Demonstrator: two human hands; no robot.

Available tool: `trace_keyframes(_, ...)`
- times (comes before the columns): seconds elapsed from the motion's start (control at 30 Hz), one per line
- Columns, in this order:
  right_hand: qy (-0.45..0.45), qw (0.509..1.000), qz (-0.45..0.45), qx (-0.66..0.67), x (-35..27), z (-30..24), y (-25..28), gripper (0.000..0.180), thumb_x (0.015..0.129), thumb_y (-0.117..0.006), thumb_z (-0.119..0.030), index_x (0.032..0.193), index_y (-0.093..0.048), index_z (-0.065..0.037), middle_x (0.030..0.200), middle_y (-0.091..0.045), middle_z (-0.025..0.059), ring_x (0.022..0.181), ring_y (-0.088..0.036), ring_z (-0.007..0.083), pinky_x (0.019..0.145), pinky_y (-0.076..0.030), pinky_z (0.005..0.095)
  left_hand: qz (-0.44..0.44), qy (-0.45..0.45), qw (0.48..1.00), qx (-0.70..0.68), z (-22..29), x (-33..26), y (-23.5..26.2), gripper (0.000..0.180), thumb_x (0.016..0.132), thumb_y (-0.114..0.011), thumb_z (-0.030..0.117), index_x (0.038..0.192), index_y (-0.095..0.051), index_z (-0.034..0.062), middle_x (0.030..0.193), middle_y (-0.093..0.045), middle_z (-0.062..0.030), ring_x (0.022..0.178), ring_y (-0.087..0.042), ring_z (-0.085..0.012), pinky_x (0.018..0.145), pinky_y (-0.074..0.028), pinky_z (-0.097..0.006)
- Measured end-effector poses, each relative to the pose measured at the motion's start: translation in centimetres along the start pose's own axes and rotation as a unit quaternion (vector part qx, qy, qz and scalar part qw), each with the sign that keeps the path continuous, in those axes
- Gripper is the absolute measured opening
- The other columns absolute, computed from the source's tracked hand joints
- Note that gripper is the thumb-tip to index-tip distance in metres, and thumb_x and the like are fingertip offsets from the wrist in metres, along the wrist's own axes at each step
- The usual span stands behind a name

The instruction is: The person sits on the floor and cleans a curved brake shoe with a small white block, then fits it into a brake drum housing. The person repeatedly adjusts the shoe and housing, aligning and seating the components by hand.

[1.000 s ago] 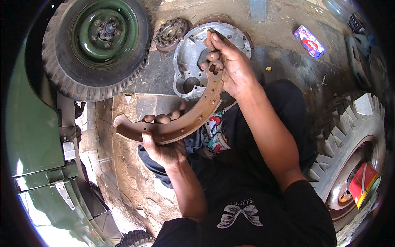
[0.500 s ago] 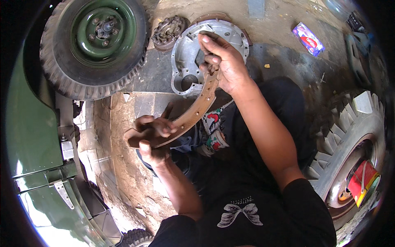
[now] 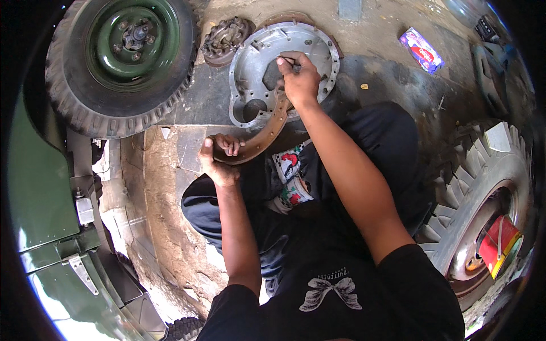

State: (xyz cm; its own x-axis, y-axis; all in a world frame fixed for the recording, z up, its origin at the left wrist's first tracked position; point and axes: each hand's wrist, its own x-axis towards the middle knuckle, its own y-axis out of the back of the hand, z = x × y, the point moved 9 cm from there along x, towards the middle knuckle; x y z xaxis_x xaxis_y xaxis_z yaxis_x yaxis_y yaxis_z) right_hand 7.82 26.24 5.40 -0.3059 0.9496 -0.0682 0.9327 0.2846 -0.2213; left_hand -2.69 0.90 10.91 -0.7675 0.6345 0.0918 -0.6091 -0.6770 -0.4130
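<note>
While the left hand (image 3: 220, 159) clasps a brake shoe (image 3: 268, 136) between thumb and fingers, the right hand (image 3: 301, 82) curls its fingers about the upper end. Beyond lies a bell housing (image 3: 254, 63).

The green-rimmed wheel (image 3: 122, 68) and metal housing (image 3: 263, 58) suggest a workshop.

Lettering noted: white, on the red oval (image 3: 424, 53) of a purple packet (image 3: 410, 41), toward the far right side of the floor (image 3: 387, 34); small white characters (image 3: 331, 274) beside the winged print (image 3: 331, 294) on the person's black shirt (image 3: 387, 295).
</note>
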Motion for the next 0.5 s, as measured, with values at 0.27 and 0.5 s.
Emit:
trace_keyframes(0.27, 0.034, 0.965, 0.012, -0.26, -0.4, 1.6, 0.6, 0.023, 0.091, -0.079, -0.024, 0.107, -0.075, -0.008, 0.097, -0.077, 0.0105, 0.091, -0.073, 0.0244, 0.086, -0.055, 0.0357, 0.111, 0.018, 0.993, 0.043, -1.9, -1.0, 0.3, 0.047, 0.106, -0.055, 0.04, 0.073, -0.048, 0.0069, 0.068, -0.046, -0.0039, 0.059, -0.046, -0.0181, 0.062, -0.046, -0.039)
trace_keyframes(0.5, 0.026, 0.943, -0.102, -0.316, -2.4, 4.3, -0.6, 0.018, 0.091, -0.076, -0.016, 0.106, -0.076, -0.006, 0.096, -0.078, 0.0106, 0.091, -0.075, 0.0259, 0.085, -0.056, 0.0356, 0.033, 0.048, 0.997, 0.043, -1.7, -0.1, -2.2, 0.053, 0.107, -0.047, 0.055, 0.087, -0.05, 0.0059, 0.077, -0.047, -0.0041, 0.07, -0.047, -0.0188, 0.067, -0.043, -0.036)
